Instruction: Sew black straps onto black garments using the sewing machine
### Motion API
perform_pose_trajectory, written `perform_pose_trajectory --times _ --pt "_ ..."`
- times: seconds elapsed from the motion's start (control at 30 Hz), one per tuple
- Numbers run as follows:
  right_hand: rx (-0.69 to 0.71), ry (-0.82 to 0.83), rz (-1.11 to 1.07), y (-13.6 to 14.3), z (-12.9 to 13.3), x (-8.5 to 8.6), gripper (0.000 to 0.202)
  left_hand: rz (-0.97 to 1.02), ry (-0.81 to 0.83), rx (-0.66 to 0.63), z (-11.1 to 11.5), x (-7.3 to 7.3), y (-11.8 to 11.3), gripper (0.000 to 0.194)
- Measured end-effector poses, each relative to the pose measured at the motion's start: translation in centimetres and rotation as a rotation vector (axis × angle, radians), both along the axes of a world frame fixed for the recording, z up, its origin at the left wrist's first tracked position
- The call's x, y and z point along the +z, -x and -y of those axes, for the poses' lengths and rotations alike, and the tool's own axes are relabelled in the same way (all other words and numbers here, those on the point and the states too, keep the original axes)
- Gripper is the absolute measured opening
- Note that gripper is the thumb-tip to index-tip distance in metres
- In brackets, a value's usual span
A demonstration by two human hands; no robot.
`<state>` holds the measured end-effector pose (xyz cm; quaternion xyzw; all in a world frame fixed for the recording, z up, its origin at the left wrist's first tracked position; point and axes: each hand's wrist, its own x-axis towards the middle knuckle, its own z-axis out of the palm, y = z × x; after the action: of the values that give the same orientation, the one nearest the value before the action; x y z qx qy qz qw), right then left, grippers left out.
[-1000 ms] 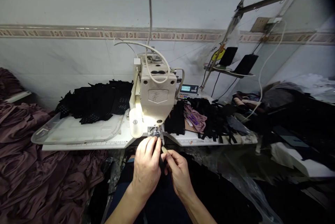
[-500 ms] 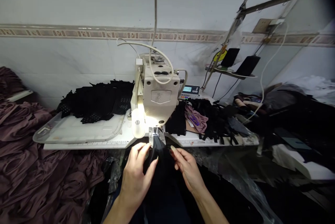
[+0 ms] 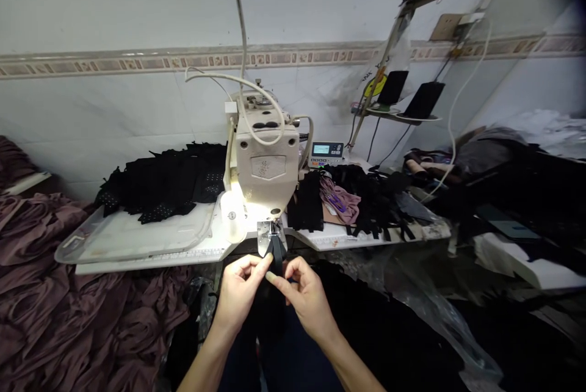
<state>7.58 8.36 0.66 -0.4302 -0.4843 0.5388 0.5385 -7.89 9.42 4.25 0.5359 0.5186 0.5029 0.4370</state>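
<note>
In front of me stands a white sewing machine (image 3: 268, 175), its lamp lighting the needle area. A black fabric strip (image 3: 277, 251) runs from under the presser foot (image 3: 274, 229) down toward me. My left hand (image 3: 240, 285) pinches the strip's left edge between thumb and fingers, just below the foot. Close beside it, my right hand (image 3: 304, 294) is closed on the same black fabric, thumb pointing left. Below the hands the cloth merges with other dark material, so its outline is hard to see.
Black cut pieces (image 3: 165, 178) lie on a clear plastic tray (image 3: 132, 242) at left. Mauve fabric (image 3: 82, 312) is heaped at lower left. Right of the machine are black straps (image 3: 379, 196), a mauve bundle (image 3: 341, 199) and a control panel (image 3: 326, 151). Black thread cones (image 3: 423, 101) stand behind.
My hands have come together at the strip below the presser foot. The right hand moved left, and the left thumb and fingers closed in a pinch. The view shifted slightly.
</note>
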Motion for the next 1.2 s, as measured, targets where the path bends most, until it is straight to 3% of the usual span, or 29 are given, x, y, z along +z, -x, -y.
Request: perform_pose_trajectory --times 0.13,0.23,0.33,0.4,0.5,0.63,0.73,0.87,1.0,1.2 --pt "0.010 -0.016 -0.013 -1.4 0.6 2.4 0.044 -0.017 -0.063 0.035 1.0 -0.2 -0.2 0.037" --pt "-0.027 -0.153 0.129 -3.3 0.8 4.5 0.034 -0.085 -0.095 0.044 2.8 -0.1 -0.2 0.025" --pt "-0.031 -0.329 0.280 -5.1 -0.1 6.0 0.016 -0.189 -0.123 -0.072 4.6 0.1 -0.2 0.047" --pt "-0.015 -0.368 0.302 -5.6 -1.1 6.3 0.010 -0.227 -0.132 -0.191 5.1 0.3 -0.1 0.046" --pt "-0.012 -0.298 0.265 -5.5 -2.8 6.0 0.013 -0.176 -0.053 -0.274 4.6 0.5 -0.1 0.037" --pt "-0.028 -0.204 0.241 -4.9 -4.7 4.9 0.020 -0.168 0.003 -0.199 3.2 0.8 -0.2 0.034" --pt "-0.070 -0.213 0.239 -4.5 -6.3 3.9 0.023 -0.333 -0.144 -0.098 2.5 1.2 -0.2 0.030" --pt "-0.097 -0.239 0.206 -3.9 -8.9 2.8 0.023 -0.590 -0.474 0.080 2.0 1.7 -0.2 0.022" --pt "-0.116 -0.279 0.232 -3.6 -11.5 2.2 0.021 -0.856 -0.802 0.072 2.0 1.3 -0.3 0.027" --pt "-0.079 -0.329 0.276 -3.3 -14.2 2.1 0.015 -1.039 -0.836 0.110 2.3 0.5 -1.3 0.033"
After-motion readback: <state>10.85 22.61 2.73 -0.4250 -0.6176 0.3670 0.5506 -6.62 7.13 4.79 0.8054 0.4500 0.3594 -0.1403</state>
